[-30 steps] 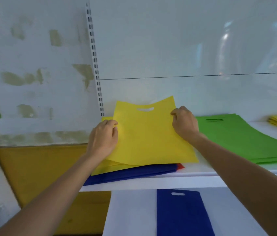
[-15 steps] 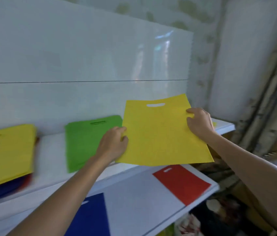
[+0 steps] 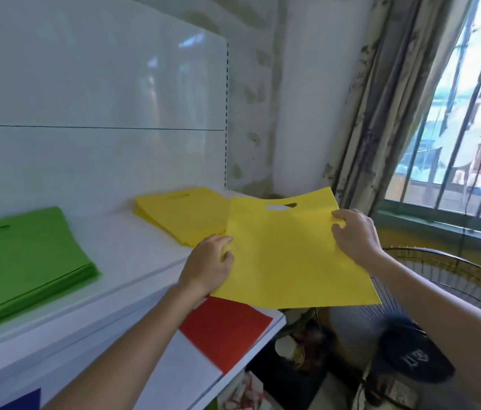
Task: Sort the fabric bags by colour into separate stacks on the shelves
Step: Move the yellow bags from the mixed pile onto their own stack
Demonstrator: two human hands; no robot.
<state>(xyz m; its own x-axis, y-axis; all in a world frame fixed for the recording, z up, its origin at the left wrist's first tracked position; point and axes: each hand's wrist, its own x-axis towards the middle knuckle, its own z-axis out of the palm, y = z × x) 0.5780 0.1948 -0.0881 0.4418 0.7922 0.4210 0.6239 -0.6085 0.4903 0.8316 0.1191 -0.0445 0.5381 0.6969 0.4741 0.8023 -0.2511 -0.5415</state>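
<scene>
Your left hand point(image 3: 206, 267) pinched the near side edge of the yellow bag point(image 3: 289, 261), fingers curled round the fabric, and your right hand point(image 3: 354, 235) gripped the opposite edge a little farther out, just short of the cut-out handle slot. The bag hung in the air between your two hands, spread almost flat, with its handle end raised and pointing away from you. It looked thin and very light, soft enough to sag if you took it by one corner. The two-edge hold you had, one hand on each side, seemed the right one to keep it flat. It did not look fragile, though it would probably slide easily on other bags. The yellow stack point(image 3: 183, 217) lay just beyond your left hand on the upper shelf point(image 3: 132, 261), and the green stack point(image 3: 23, 258) lay well off to that hand's left. A red bag point(image 3: 227, 329) lay on the lower shelf point(image 3: 174, 365), under your left wrist. Both forearms reached forward and up, the left one over the lower shelf. The right one came in from the outer side above a fan point(image 3: 440, 279).
</scene>
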